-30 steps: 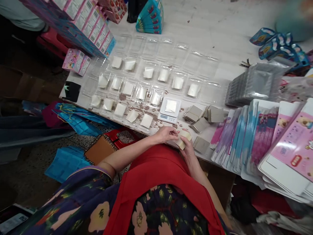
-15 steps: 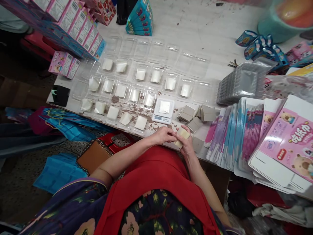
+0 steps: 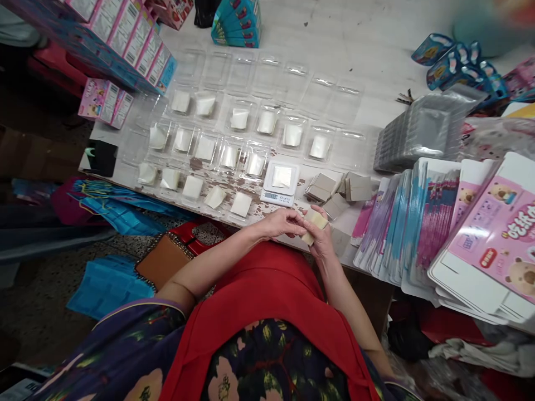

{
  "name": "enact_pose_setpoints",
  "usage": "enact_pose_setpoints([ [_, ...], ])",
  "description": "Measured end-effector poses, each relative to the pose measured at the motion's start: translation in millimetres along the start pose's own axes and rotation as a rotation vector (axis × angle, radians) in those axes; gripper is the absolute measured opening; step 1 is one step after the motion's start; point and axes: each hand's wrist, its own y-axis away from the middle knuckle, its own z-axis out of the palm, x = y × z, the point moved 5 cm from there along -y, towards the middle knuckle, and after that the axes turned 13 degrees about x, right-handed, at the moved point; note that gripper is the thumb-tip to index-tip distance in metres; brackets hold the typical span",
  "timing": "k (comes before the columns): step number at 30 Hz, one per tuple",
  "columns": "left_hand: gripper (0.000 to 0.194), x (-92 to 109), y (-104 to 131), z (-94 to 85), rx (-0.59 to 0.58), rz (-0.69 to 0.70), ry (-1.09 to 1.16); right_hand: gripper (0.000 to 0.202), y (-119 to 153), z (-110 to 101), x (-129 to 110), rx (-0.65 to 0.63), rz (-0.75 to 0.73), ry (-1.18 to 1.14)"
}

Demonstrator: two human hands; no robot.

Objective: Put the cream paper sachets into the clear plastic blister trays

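Observation:
My right hand [image 3: 322, 238] is closed around a small pale yellow stack of thin sheets [image 3: 316, 219] just above the table's front edge. The fingers of my left hand [image 3: 285, 222] are pinched together at the stack's left edge; exactly what lies between the fingertips is hard to see. Just beyond my hands stands a small white digital scale [image 3: 271, 184] bearing a pale square stack [image 3: 281, 176]. To its right lie several grey-beige square stacks [image 3: 321, 187]. Clear plastic trays [image 3: 350, 147] stand in rows, many with a cream-coloured stack [image 3: 292, 135] inside.
Flat printed cartons [image 3: 472, 245] crowd the right side, with nested clear trays [image 3: 418, 133] behind them. Pink boxes [image 3: 121, 39] are piled at the back left. A blue fan-shaped carton [image 3: 237, 25] stands at the back. Below the front edge is a brown-seated red stool [image 3: 165, 259].
My hands stay together at the pale yellow stack, with the left fingers shifted slightly along its edge. The camera view has tilted a little.

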Motion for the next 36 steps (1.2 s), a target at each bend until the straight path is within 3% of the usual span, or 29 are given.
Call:
enact_pose_setpoints([
  [8, 0.021, -6.6, -8.4, -2.9, -0.001, -0.069, 0.072, 0.061, -3.3, 2.5, -0.9, 0.032, 0.0, 0.019],
  [16, 0.008, -0.9, -6.9, -0.5, 0.079, -0.012, 0.048, 0.063, -5.5, 0.8, 0.9, 0.056, -0.001, 0.04],
  [22, 0.013, -6.2, -6.4, -5.4, 0.14, -0.039, 0.077, 0.062, -7.8, 1.1, 1.5, 0.054, 0.008, 0.041],
  [30, 0.022, 2.8, 0.2, -4.9, 0.073, 0.04, -0.041, 0.062, -8.7, 3.5, 0.7, 0.091, 0.022, 0.017],
  [36, 0.02, -2.7, -7.4, -4.5, 0.036, -0.028, 0.021, 0.061, -9.3, 1.8, 1.0, 0.11, 0.018, 0.042],
])
